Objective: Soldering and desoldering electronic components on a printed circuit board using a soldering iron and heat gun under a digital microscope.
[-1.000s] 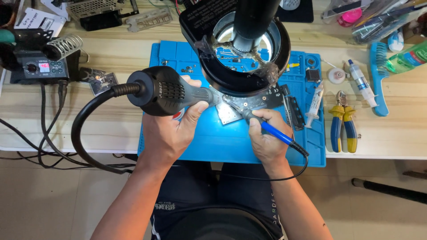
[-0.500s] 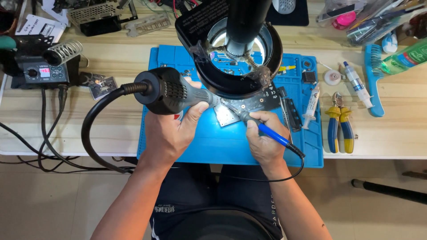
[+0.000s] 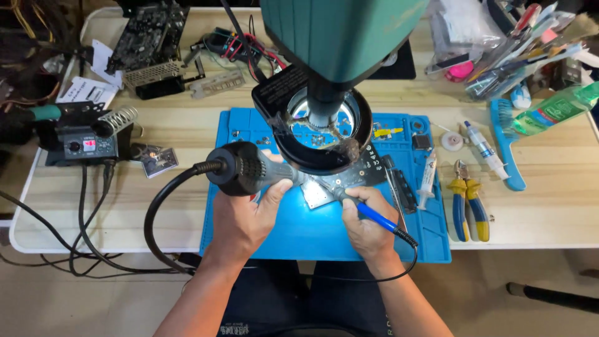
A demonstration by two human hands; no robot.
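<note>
Head view looks down on a pale wooden tabletop [image 3: 536, 206] where I see my left hand [image 3: 246, 218] with its fingers clamped on a black, ribbed hot-air handpiece [image 3: 249, 168], round at the back, from which a thick black hose [image 3: 162, 206] curls off to the left. My right hand [image 3: 368, 228] has its fingers pinched together on a slim blue-handled soldering iron [image 3: 374, 217], tip toward a small silvery chip [image 3: 318, 193] on the dark circuit board [image 3: 368, 168]. Board and chip lie on a blue rubbery mat [image 3: 299, 234], under the black ring of a teal microscope [image 3: 337, 37]. Shallow compartments along the mat's top edge hold small screws and a yellow part. Compared with half a second ago, the microscope head fills far more of the upper view; both hands keep their grips in the same spot. Blue-and-yellow pliers [image 3: 468, 200] and a white syringe [image 3: 427, 178] lie to the right.
</note>
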